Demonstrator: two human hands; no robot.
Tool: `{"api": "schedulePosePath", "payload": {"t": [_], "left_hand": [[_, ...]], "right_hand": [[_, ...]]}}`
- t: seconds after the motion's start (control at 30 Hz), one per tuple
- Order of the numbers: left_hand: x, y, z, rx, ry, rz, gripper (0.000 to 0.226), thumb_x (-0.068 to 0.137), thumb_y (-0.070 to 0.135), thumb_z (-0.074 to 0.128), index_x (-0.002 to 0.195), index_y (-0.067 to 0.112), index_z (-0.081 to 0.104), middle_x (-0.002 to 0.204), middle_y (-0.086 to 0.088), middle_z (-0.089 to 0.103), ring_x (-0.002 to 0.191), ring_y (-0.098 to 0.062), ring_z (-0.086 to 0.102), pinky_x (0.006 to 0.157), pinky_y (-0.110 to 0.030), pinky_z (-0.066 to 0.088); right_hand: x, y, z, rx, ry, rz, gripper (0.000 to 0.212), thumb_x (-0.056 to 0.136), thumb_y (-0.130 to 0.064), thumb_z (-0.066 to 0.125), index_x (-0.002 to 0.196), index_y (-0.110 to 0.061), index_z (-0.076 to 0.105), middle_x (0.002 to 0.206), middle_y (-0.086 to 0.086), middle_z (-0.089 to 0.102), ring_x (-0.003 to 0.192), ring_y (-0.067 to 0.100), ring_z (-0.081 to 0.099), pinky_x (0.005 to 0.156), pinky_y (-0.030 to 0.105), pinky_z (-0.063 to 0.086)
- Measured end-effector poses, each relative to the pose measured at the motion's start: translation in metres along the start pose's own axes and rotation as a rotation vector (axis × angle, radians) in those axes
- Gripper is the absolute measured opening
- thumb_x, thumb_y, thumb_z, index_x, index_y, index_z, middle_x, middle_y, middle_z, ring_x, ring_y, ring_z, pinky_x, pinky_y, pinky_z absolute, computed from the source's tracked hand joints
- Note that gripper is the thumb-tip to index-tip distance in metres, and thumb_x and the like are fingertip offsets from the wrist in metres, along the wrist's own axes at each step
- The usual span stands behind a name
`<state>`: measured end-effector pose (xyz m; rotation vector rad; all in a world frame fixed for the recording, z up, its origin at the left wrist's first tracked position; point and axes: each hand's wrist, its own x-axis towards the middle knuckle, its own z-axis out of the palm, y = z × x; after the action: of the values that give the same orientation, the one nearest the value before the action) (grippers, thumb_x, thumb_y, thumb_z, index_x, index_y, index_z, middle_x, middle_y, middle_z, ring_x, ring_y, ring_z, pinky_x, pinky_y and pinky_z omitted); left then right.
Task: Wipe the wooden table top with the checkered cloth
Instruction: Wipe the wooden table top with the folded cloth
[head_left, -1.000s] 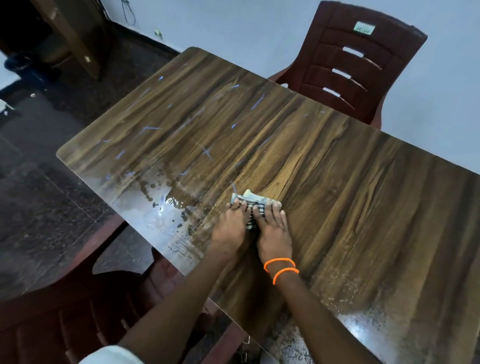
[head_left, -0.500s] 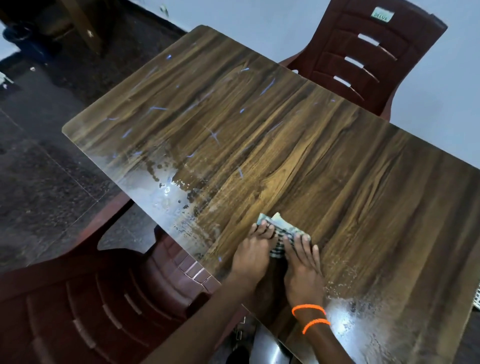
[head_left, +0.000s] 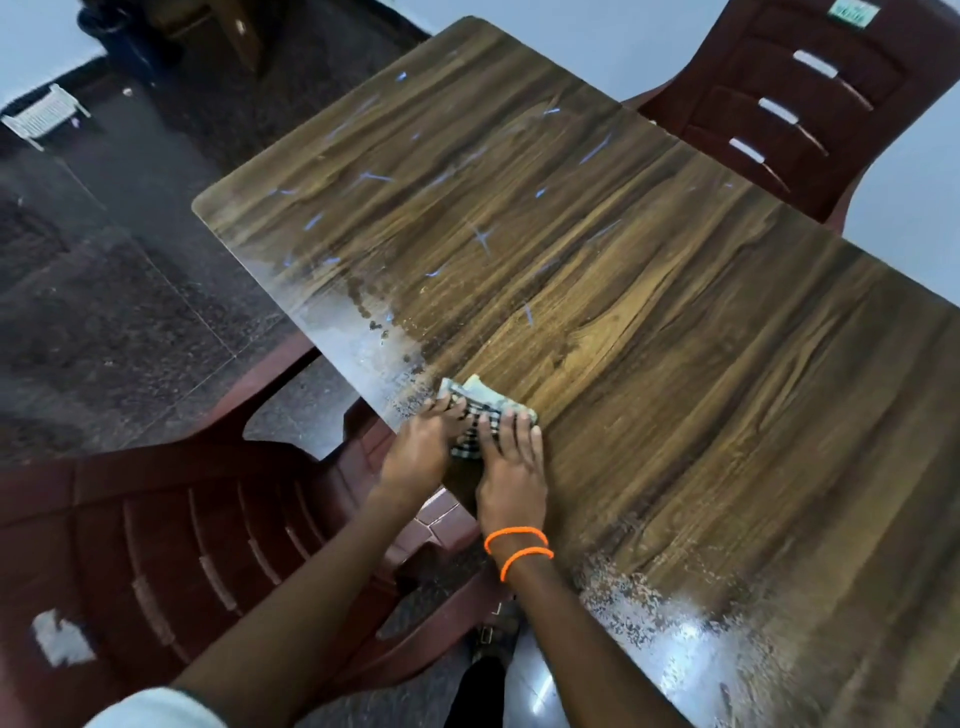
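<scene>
Bare table top (head_left: 649, 364) between chairs (head_left: 795, 104)

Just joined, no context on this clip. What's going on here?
A person is wiping a wooden table top with a folded checkered cloth. Both hands press it flat near the table's near edge: the left hand on its left part, the right hand, with orange bands at the wrist, on its right. Wet, shiny patches show along the near edge on either side of the hands, and pale streaks mark the far part. Dark red plastic chairs stand at the far side and near side.
</scene>
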<state>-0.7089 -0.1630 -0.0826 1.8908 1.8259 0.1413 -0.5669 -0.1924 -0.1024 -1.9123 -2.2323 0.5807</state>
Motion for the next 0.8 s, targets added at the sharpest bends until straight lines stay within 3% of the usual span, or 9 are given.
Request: {"api": "schedulePosePath", "payload": {"t": [0.17,0.23,0.3,0.37,0.43,0.5,0.57,0.63,0.8], "left_hand": [[-0.062,-0.001,0.015,0.000,-0.059,0.086,0.045,0.095,0.010,0.051,0.138,0.022,0.056,0.153,0.000,0.042,0.148,-0.022,0.027,0.116,-0.040,0.034],[-0.079,0.016,0.026,-0.011,-0.073,0.190,0.042,0.092,0.017,0.060,0.134,0.017,0.061,0.148,-0.004,0.049,0.146,-0.027,0.031,0.121,-0.044,0.026],[-0.093,0.039,0.038,-0.028,-0.097,0.252,0.043,0.090,0.027,0.057,0.133,0.020,0.061,0.146,-0.001,0.051,0.146,-0.022,0.032,0.122,-0.041,0.022],[-0.101,0.065,0.048,-0.042,-0.101,0.295,0.043,0.088,0.025,0.056,0.130,0.020,0.062,0.142,-0.001,0.056,0.143,-0.022,0.038,0.120,-0.039,0.027],[-0.099,0.087,0.060,-0.042,-0.039,0.336,0.038,0.086,0.020,0.056,0.122,0.021,0.068,0.131,-0.002,0.065,0.132,-0.025,0.052,0.113,-0.041,0.040],[-0.086,0.101,0.064,-0.051,0.020,0.306,0.039,0.091,0.018,0.046,0.123,0.024,0.067,0.132,0.000,0.064,0.134,-0.023,0.051,0.115,-0.039,0.037],[-0.068,0.102,0.066,-0.055,0.012,0.243,0.041,0.097,0.016,0.042,0.134,0.026,0.058,0.146,0.000,0.052,0.145,-0.020,0.034,0.124,-0.034,0.015],[-0.053,0.095,0.065,-0.054,0.046,0.166,0.041,0.099,0.018,0.041,0.137,0.028,0.056,0.150,0.003,0.048,0.148,-0.017,0.028,0.125,-0.029,0.006],[-0.049,0.058,0.043,-0.029,0.071,0.057,0.050,0.090,0.011,0.041,0.135,0.023,0.058,0.147,-0.002,0.050,0.146,-0.023,0.032,0.124,-0.036,0.018]], "right_hand": [[-0.069,-0.001,0.010,0.045,-0.014,0.015,0.062,0.082,-0.014,0.035,0.144,-0.021,0.043,0.156,0.007,0.033,0.148,0.028,0.020,0.118,0.046,0.019],[-0.096,0.014,0.010,0.045,0.002,0.045,0.062,0.082,-0.015,0.037,0.143,-0.022,0.044,0.156,0.006,0.033,0.147,0.027,0.022,0.117,0.048,0.023],[-0.121,0.038,0.010,0.021,0.020,0.063,0.063,0.080,-0.015,0.047,0.143,-0.023,0.045,0.156,0.005,0.033,0.147,0.026,0.024,0.117,0.049,0.024],[-0.138,0.065,0.007,0.006,0.038,0.087,0.067,0.078,-0.014,0.060,0.143,-0.024,0.045,0.156,0.004,0.034,0.147,0.024,0.024,0.117,0.050,0.024],[-0.142,0.088,0.001,-0.005,0.093,0.111,0.063,0.080,-0.010,0.055,0.141,-0.023,0.047,0.154,0.003,0.038,0.145,0.024,0.029,0.115,0.053,0.028],[-0.130,0.098,-0.006,-0.011,0.132,0.145,0.062,0.079,-0.008,0.042,0.139,-0.021,0.050,0.151,0.004,0.041,0.144,0.025,0.030,0.114,0.054,0.028],[-0.108,0.097,-0.012,0.013,0.137,0.171,0.064,0.077,-0.008,0.039,0.138,-0.019,0.051,0.150,0.008,0.043,0.145,0.027,0.029,0.116,0.053,0.025],[-0.084,0.087,-0.015,0.052,0.136,0.165,0.064,0.076,-0.010,0.037,0.137,-0.019,0.053,0.149,0.010,0.044,0.144,0.028,0.029,0.118,0.050,0.022],[-0.056,0.048,-0.011,0.077,0.071,0.024,0.062,0.077,-0.010,0.038,0.137,-0.019,0.052,0.150,0.009,0.043,0.145,0.030,0.027,0.120,0.050,0.022]]}}
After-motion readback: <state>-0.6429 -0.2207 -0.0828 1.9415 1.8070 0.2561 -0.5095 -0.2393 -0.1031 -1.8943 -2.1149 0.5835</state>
